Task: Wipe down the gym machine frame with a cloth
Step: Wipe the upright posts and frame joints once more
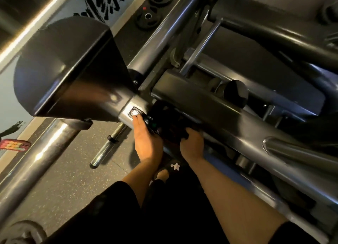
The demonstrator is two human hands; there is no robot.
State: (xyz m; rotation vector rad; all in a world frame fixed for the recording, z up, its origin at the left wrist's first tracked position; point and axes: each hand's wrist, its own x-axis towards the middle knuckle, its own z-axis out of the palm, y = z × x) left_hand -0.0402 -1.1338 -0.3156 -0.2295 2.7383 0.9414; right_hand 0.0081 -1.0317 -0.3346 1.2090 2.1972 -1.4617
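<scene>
Your left hand (146, 139) lies flat on the grey frame tube (228, 126) of the gym machine, with its fingers straight and relaxed. The fingertips reach a small dark plate with a round white button (135, 113), and they touch its near edge. Your right hand (192, 144) is just beside the left one, on the same tube, and its fingers are curled around a dark cloth (172, 122). The cloth is bunched up and pressed on the frame between your two hands, under the long black pad (192, 100). It is dark and a little blurred, so you cannot see its edges well, and the ends of your right fingers are hidden in it.

To the left of your hands a big black cone-shaped cover (69, 68) stands out from the frame. Behind it, shiny metal tubes (164, 36) run toward two black weight plates (153, 7) near the wall. Under your left arm a chrome bar (108, 146) sticks out above the speckled floor (73, 179). Your black sleeves (118, 207) and dark clothes fill the lower part of the view.
</scene>
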